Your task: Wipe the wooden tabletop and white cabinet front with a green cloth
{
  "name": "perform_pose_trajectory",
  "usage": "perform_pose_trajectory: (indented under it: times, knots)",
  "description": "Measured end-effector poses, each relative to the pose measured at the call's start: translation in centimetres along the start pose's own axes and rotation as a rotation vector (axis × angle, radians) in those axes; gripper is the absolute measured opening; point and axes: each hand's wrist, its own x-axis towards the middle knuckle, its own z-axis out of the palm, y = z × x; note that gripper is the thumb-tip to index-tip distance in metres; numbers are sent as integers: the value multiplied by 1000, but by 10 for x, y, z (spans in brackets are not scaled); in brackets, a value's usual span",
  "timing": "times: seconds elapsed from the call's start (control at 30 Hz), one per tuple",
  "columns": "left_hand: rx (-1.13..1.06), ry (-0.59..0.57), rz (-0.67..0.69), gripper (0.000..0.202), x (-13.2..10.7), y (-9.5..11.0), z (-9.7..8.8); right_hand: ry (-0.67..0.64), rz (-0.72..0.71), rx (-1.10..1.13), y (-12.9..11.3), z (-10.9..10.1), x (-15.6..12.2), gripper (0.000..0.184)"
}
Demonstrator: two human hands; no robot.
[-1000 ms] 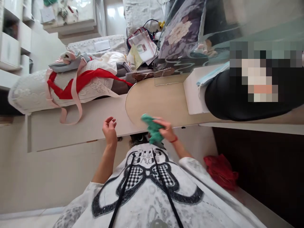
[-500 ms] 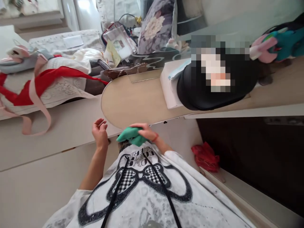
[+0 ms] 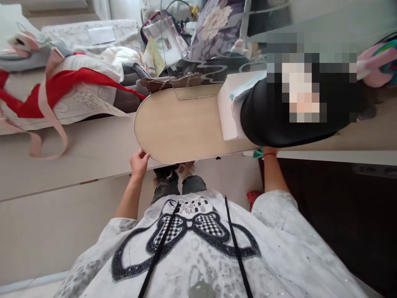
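Observation:
My left hand [image 3: 139, 162] pinches the thin metal rim at the rounded left end of a long beige board [image 3: 182, 128]. Farther right, my right hand [image 3: 270, 150] is at the board's near edge, its fingers mostly hidden beneath a black rounded object. A green cloth [image 3: 258, 153] shows beside it, apparently held in that hand. The black rounded object [image 3: 257, 111] rests on the board, partly blurred out. Against its left side stands a white box [image 3: 228, 111] with something light blue on top.
Left of the board, a red strap [image 3: 71, 82], a pink ribbon [image 3: 46, 107] and white fabric lie heaped on a white surface. Behind are a floral cushion [image 3: 217, 25] and a clear pouch [image 3: 164, 37]. A red bundle [image 3: 253, 198] is low at right, near my legs.
My right hand has moved from in front of my body to the right along the board with the green cloth. The left hand, free before, now grips the board's rim. The view has shifted slightly.

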Motion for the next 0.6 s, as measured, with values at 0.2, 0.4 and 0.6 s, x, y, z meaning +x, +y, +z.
perform_pose_trajectory:
  times: [0.2, 0.4, 0.6]
  knots:
    - [-91, 31, -24, 11, -5, 2, 4, -90, 8, 224, -127, 92, -156, 67]
    - [-524, -39, -291, 54, 0, -3, 4, -597, -489, 627, -256, 109, -288, 64]
    - [-564, -93, -379, 82, 10, -10, 7, -405, -530, 739, -189, 41, -241, 66]
